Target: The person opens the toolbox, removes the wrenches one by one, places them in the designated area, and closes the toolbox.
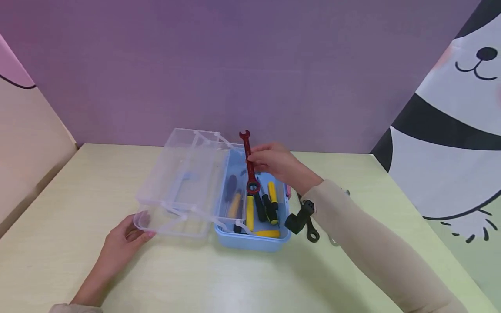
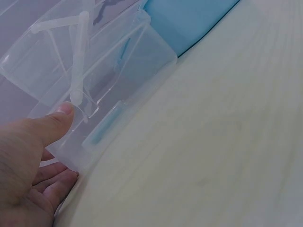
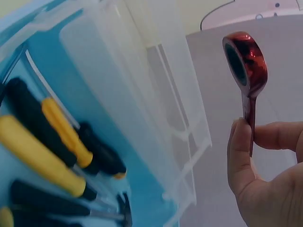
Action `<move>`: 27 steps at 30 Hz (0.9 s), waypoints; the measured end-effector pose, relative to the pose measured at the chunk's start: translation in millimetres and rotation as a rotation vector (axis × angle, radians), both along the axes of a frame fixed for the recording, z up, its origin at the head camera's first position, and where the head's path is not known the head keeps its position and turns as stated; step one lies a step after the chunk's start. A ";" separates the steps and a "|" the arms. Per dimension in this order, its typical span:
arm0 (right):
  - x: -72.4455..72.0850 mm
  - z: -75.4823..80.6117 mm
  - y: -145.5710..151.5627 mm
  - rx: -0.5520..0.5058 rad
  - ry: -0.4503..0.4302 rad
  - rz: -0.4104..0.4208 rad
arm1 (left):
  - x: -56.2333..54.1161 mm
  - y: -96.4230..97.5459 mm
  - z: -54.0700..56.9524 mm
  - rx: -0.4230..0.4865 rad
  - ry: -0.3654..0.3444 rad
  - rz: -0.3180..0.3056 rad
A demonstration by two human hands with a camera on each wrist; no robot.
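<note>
My right hand (image 1: pixel 275 163) pinches a red combination wrench (image 1: pixel 249 158) by its shaft, between thumb and fingers, above an open light-blue toolbox (image 1: pixel 250 244). In the right wrist view the ring end (image 3: pixel 255 66) of this wrench points up. Yellow-handled and black-handled tools (image 1: pixel 250 213) lie inside the box; some show through a clear tray (image 1: pixel 223 213). To the left, the clear plastic lid (image 1: pixel 188 169) is swung out from the box. My left hand (image 1: pixel 119 243) holds its near-left corner, with the thumb (image 2: pixel 59 118) on the plastic and the other fingers beneath.
A black wrench (image 1: pixel 312 232) lies on the table right of the toolbox, partly hidden by my right wrist and its black camera (image 1: pixel 299 219). Something metallic peeks out beside the sleeve. Behind the pale table (image 1: pixel 156 278) stands a purple wall (image 1: pixel 235 78).
</note>
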State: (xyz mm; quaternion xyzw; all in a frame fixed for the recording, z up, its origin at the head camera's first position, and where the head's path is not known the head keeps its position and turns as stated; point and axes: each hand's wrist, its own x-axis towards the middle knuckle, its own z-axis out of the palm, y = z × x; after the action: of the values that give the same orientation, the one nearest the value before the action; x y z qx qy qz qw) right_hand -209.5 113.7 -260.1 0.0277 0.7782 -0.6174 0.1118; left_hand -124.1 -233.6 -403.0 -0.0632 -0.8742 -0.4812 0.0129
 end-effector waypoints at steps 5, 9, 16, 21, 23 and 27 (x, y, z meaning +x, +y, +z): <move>2.8 -5.6 20.6 0.046 0.002 -0.017 | 0.3 -2.1 0.2 0.000 -0.001 0.001; 5.0 -10.3 38.0 0.082 -0.007 -0.027 | 0.8 -3.7 -0.5 -0.003 0.003 -0.005; 10.0 -15.4 68.8 0.107 -0.026 -0.035 | 0.5 -6.3 -1.8 -0.023 0.009 -0.017; 14.9 -20.1 92.4 0.106 -0.063 -0.055 | 1.1 -7.1 -2.5 -0.037 0.003 -0.003; 17.2 -21.7 101.7 0.101 -0.073 -0.056 | 1.2 -7.6 -2.5 -0.034 0.008 0.000; 22.2 -26.5 119.1 0.071 -0.084 -0.055 | 1.1 -8.5 -2.0 -0.027 0.018 0.004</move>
State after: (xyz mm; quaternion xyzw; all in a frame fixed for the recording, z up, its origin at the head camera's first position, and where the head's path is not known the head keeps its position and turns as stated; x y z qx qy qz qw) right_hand -187.4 232.8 -286.6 0.0790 0.7931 -0.5906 0.1261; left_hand -123.0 -242.1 -405.0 -0.0659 -0.8805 -0.4690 0.0210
